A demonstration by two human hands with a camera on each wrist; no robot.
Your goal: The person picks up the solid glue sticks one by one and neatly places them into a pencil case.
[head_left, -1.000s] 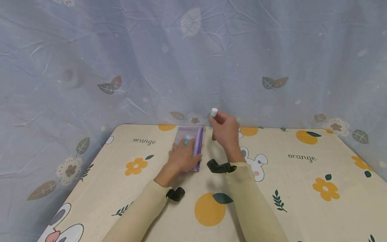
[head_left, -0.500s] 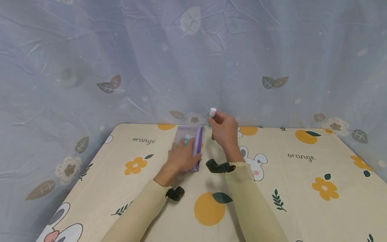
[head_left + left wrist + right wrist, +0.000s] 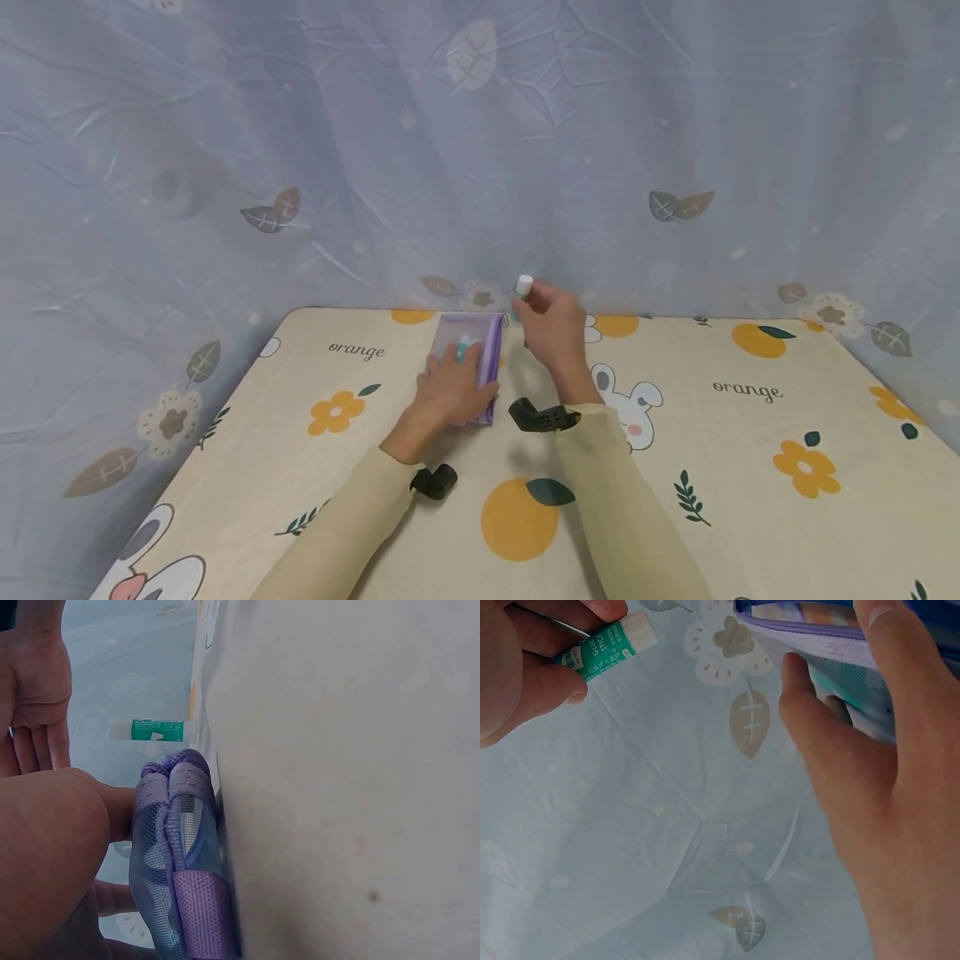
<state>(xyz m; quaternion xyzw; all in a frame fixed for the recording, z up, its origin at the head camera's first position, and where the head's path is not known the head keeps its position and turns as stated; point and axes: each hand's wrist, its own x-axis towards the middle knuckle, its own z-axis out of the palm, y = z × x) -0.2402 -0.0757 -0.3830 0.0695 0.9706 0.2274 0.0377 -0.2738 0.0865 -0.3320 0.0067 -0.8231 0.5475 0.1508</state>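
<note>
My left hand (image 3: pixel 450 387) rests with spread fingers on a flat purple mesh zip pouch (image 3: pixel 456 325). A teal-and-white stick (image 3: pixel 463 343) shows through its mesh. In the left wrist view the pouch (image 3: pixel 187 855) appears end-on, its zipper edges close together. My right hand (image 3: pixel 557 325), raised over the far table edge, pinches a green glue stick (image 3: pixel 522 287), white cap up. The right wrist view shows the glue stick (image 3: pixel 604 651) by its thumb and fingertips, its label partly covered. From the left wrist the glue stick (image 3: pixel 157 730) shows nearly whole.
A cream cloth (image 3: pixel 637 517) printed with oranges, flowers and rabbits covers the table. Behind its far edge hangs a pale blue-grey leaf-patterned curtain (image 3: pixel 480 150). Black wrist cameras sit at both cuffs, on light yellow sleeves.
My right hand has moved slightly left and lower, carrying the glue stick nearer the pouch. The left hand and pouch have stayed in place.
</note>
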